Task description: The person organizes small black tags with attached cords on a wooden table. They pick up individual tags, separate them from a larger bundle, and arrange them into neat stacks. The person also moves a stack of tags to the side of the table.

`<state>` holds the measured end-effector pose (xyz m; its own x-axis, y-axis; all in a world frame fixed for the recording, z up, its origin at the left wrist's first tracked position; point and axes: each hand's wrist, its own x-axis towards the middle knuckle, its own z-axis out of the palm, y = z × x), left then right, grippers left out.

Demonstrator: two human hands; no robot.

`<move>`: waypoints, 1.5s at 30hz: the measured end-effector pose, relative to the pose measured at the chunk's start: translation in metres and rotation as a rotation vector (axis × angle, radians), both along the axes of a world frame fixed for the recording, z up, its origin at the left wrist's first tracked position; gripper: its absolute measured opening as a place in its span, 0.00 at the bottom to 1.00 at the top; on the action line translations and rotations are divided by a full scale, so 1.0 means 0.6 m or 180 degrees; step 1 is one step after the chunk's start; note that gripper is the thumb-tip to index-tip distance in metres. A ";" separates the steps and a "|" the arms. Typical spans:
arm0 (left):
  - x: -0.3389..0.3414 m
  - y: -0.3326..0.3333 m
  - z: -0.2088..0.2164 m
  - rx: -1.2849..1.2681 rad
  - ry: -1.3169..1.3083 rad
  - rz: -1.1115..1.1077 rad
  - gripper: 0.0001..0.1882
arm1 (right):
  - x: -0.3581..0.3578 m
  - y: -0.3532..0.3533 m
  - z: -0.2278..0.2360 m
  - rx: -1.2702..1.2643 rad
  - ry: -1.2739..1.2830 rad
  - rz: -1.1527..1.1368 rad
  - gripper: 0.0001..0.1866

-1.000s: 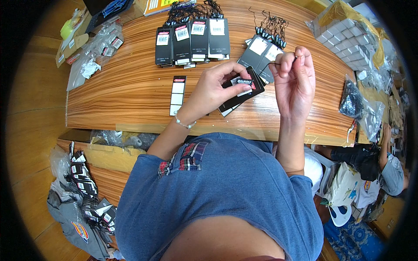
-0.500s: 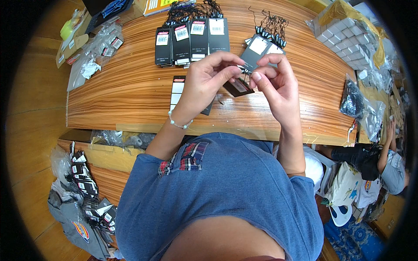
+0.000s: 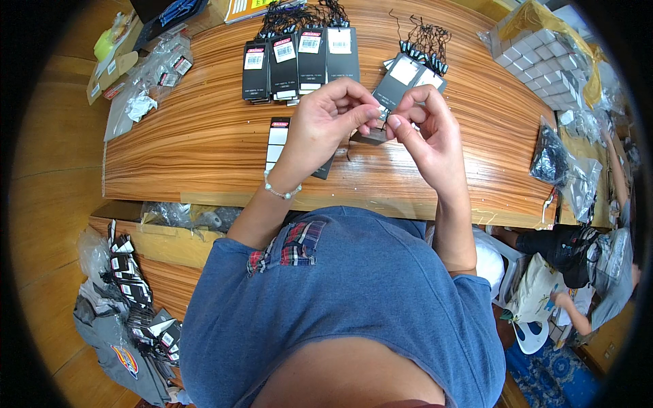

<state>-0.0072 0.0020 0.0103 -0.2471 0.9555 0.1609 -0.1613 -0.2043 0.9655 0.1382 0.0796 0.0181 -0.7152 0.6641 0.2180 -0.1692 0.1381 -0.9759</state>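
Note:
My left hand [image 3: 333, 115] and my right hand [image 3: 428, 129] meet over the table, thumb and fingertips of each pinched together. Between the fingertips runs a thin black string, and a dark hang tag [image 3: 371, 139] dangles from it just below, partly hidden by the fingers. Under my left wrist lies a loose stack of black and white tags [image 3: 277, 139]. Just beyond my right hand rests a grey-black pile of strung tags [image 3: 393, 87] with white stickers. Farther off to the left, several stacks of strung tags [image 3: 297, 64] stand side by side, their strings bunched at the far end.
An open carton of small white boxes [image 3: 537, 58] sits at the far right, with plastic bags [image 3: 549, 153] near it. Clear bags [image 3: 163, 64] lie at the far left. Grey garments with tags [image 3: 112, 340] are at lower left. A co-worker [image 3: 612, 265] is at the right.
The hang tag has turned under my fingers, and its face looks lighter now. My hands have shifted only slightly. At the right the co-worker has reached an arm down toward the pale bags.

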 end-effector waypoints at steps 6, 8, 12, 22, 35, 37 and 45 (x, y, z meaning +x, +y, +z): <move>-0.006 -0.007 0.008 -0.0129 0.0241 -0.0205 0.04 | 0.006 0.005 0.004 -0.0726 0.0052 0.0572 0.07; -0.006 -0.009 0.017 -0.0193 0.0218 -0.0301 0.04 | 0.005 0.009 0.001 -0.0831 0.0097 0.0720 0.08; -0.004 -0.014 0.027 -0.0249 0.0076 -0.0460 0.03 | 0.003 0.014 -0.016 -0.0877 0.0365 0.0834 0.09; -0.028 0.025 0.006 0.1034 0.2907 0.0866 0.14 | -0.006 0.027 -0.035 -0.0933 -0.0100 0.1021 0.09; 0.046 0.004 -0.065 -0.0307 -0.0081 -0.0632 0.17 | 0.015 0.045 -0.083 -0.2135 0.1414 0.0263 0.09; 0.044 0.006 -0.076 -0.0485 0.0309 -0.0841 0.18 | 0.030 0.052 -0.091 -0.2162 0.1434 0.0107 0.09; 0.046 0.053 -0.071 -0.0268 0.1180 -0.0841 0.16 | 0.081 0.131 -0.055 -0.1519 0.1461 -0.0405 0.11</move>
